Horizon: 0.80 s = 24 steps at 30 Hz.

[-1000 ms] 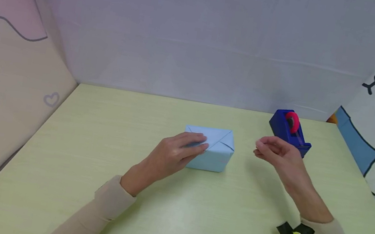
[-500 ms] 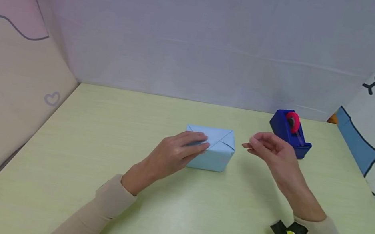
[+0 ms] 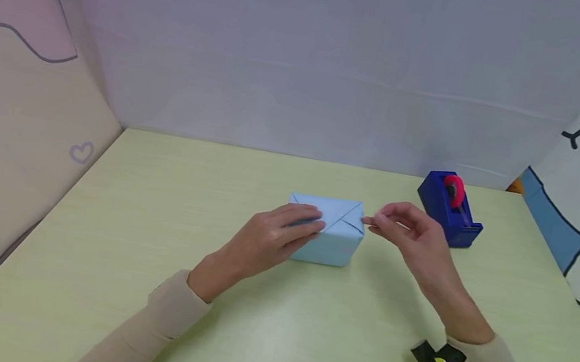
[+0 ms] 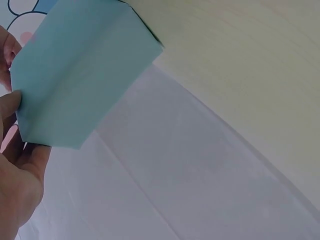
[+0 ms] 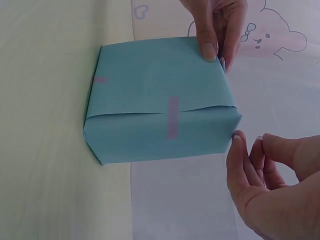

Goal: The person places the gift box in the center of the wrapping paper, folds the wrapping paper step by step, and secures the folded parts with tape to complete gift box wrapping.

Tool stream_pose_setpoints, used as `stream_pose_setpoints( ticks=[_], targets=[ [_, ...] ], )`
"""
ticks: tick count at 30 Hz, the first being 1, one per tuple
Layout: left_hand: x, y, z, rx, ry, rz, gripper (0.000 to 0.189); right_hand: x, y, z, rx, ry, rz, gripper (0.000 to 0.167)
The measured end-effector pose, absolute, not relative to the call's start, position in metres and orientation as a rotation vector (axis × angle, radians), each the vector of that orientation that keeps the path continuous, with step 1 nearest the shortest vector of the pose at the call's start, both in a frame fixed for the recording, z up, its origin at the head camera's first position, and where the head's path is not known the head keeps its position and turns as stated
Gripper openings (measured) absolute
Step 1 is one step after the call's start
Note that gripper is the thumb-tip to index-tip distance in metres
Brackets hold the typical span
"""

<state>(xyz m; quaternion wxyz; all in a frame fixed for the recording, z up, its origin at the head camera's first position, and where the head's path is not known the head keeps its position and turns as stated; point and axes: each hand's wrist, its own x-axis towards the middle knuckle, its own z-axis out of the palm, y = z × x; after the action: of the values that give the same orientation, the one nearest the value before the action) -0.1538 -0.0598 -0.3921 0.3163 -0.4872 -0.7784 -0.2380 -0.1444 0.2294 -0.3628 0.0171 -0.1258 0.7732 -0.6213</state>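
A box wrapped in light blue paper (image 3: 333,247) sits on the table, diagonal paper folds on its upper face. My left hand (image 3: 279,232) grips its left part, fingers lying over the top; the right wrist view shows the thumb on one face of the box. My right hand (image 3: 408,233) is at the box's right end, one fingertip at or very near its edge. Its thumb and a finger come together, but whether anything thin lies between them is too small to see. Pink tape (image 5: 172,117) crosses a paper seam; another pink strip (image 5: 100,80) lies near a far edge.
Behind my right hand stands a blue tape dispenser (image 3: 448,211) with a red-cored roll (image 3: 454,192). A pale backdrop (image 3: 306,71) closes off the table's (image 3: 168,206) rear edge, and printed panels flank it. A black camera (image 3: 438,356) sits on my right wrist.
My right hand has moved left from beside the tape dispenser to the right end of the box. The left hand and the box have barely shifted.
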Motion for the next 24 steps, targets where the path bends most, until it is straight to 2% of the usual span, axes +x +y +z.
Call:
stream_pose_setpoints(
  ticks=[14,24],
  targets=[
    [-0.154,-0.059,-0.392,-1.281,-2.054,-0.602,0.037,-0.145,0.217,-0.357,-0.534,2.419,-1.886,0.022],
    [-0.155,-0.060,-0.393,-1.284,-2.053,-0.597,0.029,-0.142,0.209,-0.356,-0.637,2.341,-1.931,0.017]
  ],
)
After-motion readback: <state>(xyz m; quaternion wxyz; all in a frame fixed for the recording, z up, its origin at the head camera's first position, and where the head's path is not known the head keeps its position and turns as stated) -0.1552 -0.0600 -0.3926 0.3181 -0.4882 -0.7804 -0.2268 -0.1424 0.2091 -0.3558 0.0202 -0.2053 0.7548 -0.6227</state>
